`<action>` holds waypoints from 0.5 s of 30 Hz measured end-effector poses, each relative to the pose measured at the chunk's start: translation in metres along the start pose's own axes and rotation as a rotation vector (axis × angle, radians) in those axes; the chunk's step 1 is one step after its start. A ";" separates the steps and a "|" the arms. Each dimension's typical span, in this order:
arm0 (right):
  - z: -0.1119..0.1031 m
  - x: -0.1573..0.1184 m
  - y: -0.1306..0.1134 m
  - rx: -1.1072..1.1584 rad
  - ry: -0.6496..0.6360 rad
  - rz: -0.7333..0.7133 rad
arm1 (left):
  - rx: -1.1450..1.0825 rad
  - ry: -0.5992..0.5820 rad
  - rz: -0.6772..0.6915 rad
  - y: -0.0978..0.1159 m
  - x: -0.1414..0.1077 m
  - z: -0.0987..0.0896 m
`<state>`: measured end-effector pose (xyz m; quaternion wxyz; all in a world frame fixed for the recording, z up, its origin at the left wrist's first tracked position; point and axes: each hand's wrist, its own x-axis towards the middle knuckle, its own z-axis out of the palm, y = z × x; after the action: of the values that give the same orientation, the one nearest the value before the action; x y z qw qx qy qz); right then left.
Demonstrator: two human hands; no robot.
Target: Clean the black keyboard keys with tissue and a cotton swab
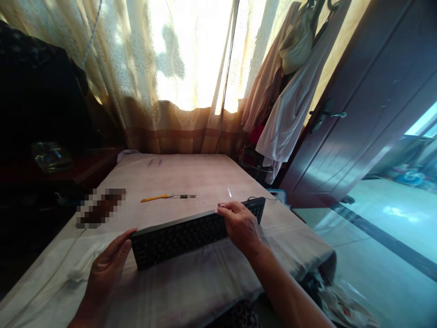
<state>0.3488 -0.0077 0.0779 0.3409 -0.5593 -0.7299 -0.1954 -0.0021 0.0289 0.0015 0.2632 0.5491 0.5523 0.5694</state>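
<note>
A black computer keyboard [180, 237] stands tilted up on its long edge over the cloth-covered table, its keys facing me. My left hand [111, 262] grips its left end, with thumb and fingers at the upper corner. Near the right part of the top edge, my right hand [241, 224] pinches a small pale pink cloth [220, 207] against the keyboard. Behind the keyboard lie a yellow-handled brush [155, 199] and a thin tool with a dark grip [184, 196].
The table [191, 173] has a pale cloth over it. A blurred-out brown item [102, 207] lies at left, by a glass jar [52, 157] on a dark stand. Curtains [177, 123] hang behind; clothes [290, 105] and an open door [341, 100] are at right.
</note>
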 end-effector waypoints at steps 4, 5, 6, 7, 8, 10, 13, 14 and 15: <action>-0.004 -0.006 0.029 -0.035 -0.012 0.093 | -0.003 0.015 -0.019 -0.004 0.000 0.000; -0.005 -0.008 0.036 -0.047 -0.010 0.116 | -0.007 0.009 -0.024 -0.003 -0.001 -0.001; -0.007 -0.009 0.043 -0.058 -0.009 0.135 | -0.010 0.005 -0.030 -0.002 -0.001 -0.001; -0.009 -0.011 0.050 -0.069 -0.006 0.153 | -0.013 0.005 -0.038 0.001 -0.002 -0.001; -0.011 -0.013 0.057 -0.077 0.000 0.170 | -0.014 0.009 -0.052 0.003 -0.003 -0.002; -0.015 -0.016 0.069 -0.085 0.037 0.219 | -0.018 0.012 -0.093 0.009 -0.005 -0.002; -0.018 -0.021 0.084 -0.111 0.100 0.317 | -0.032 0.018 -0.149 0.014 -0.006 -0.001; -0.018 -0.022 0.086 -0.124 0.099 0.337 | -0.032 0.030 -0.155 0.015 -0.007 0.000; -0.017 -0.023 0.088 -0.134 0.083 0.342 | -0.024 0.047 -0.148 0.015 -0.007 0.001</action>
<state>0.4406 -0.0087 0.0650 0.3608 -0.6882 -0.5948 -0.2058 0.0052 0.0190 0.0128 0.2981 0.4900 0.5907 0.5676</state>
